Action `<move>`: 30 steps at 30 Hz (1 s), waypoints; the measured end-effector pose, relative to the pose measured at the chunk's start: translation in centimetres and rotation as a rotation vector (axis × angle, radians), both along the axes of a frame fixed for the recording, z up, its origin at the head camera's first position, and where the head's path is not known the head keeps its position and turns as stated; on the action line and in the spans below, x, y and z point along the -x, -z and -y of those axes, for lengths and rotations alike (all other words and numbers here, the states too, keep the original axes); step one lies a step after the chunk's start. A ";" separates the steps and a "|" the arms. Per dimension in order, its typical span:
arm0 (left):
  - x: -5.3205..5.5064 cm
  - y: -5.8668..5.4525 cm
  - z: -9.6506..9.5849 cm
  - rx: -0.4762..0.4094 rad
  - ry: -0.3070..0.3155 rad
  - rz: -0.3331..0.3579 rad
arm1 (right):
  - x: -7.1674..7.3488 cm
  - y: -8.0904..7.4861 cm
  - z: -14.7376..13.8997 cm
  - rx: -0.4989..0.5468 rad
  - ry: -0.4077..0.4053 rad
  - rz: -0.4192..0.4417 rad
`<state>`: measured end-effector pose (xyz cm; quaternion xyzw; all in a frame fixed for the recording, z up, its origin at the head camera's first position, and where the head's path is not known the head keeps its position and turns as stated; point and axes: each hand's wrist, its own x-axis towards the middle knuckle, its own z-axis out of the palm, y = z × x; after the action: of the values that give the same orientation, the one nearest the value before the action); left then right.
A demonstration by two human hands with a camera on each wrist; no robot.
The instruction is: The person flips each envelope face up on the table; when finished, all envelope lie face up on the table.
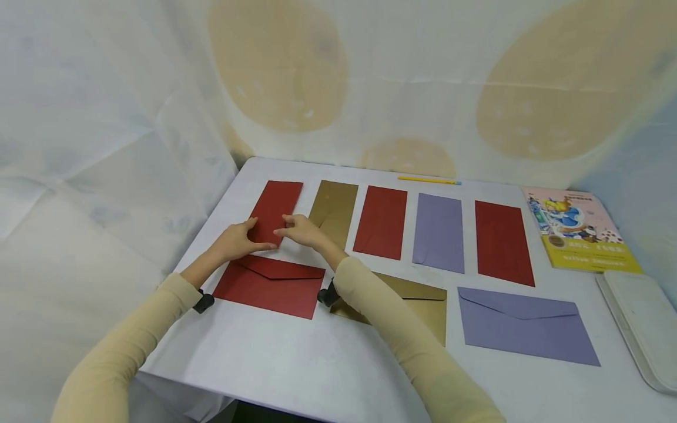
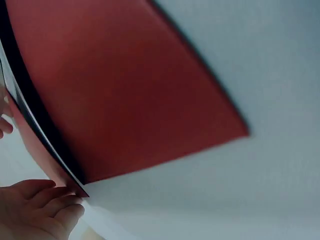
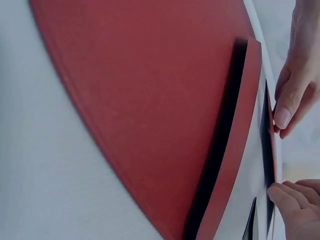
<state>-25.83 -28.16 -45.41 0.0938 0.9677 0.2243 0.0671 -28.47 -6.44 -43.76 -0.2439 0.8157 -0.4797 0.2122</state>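
Observation:
A red envelope (image 1: 277, 202) lies lengthwise at the back left of the table. My left hand (image 1: 235, 242) touches its left and near edges, thumb and fingers spread apart. Against its right edge rests my right hand (image 1: 302, 230), fingertips on the paper. Just nearer lies another red envelope (image 1: 280, 291), sideways, its pointed flap slightly raised. That envelope fills much of both wrist views, with parts of both hands beyond it. A gold envelope (image 1: 344, 202) lies right of my hands. Another gold envelope (image 1: 423, 305) is partly hidden under my right forearm.
Farther right lie a red envelope (image 1: 382, 220), a purple one (image 1: 438, 232) and another red one (image 1: 503, 241). A sideways purple envelope (image 1: 529, 326) is nearer. A yellow pencil (image 1: 428, 180), a picture book (image 1: 582, 229) and a white case (image 1: 642, 323) line the back and right.

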 end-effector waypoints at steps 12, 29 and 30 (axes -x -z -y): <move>-0.1 -0.8 -1.2 0.018 0.039 -0.029 | -0.5 -1.2 -0.8 0.043 -0.006 -0.112; -0.4 -0.5 -2.9 -0.232 0.075 -0.028 | -1.1 -2.3 -1.5 0.281 0.111 -0.298; -0.5 -0.5 -3.0 -0.242 0.087 -0.038 | -1.2 -2.4 -1.4 0.288 0.110 -0.305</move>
<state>-25.32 -25.21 -44.88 0.1474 0.9296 0.3345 0.0465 -27.28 -5.00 -41.32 -0.2965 0.7735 -0.5597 0.0227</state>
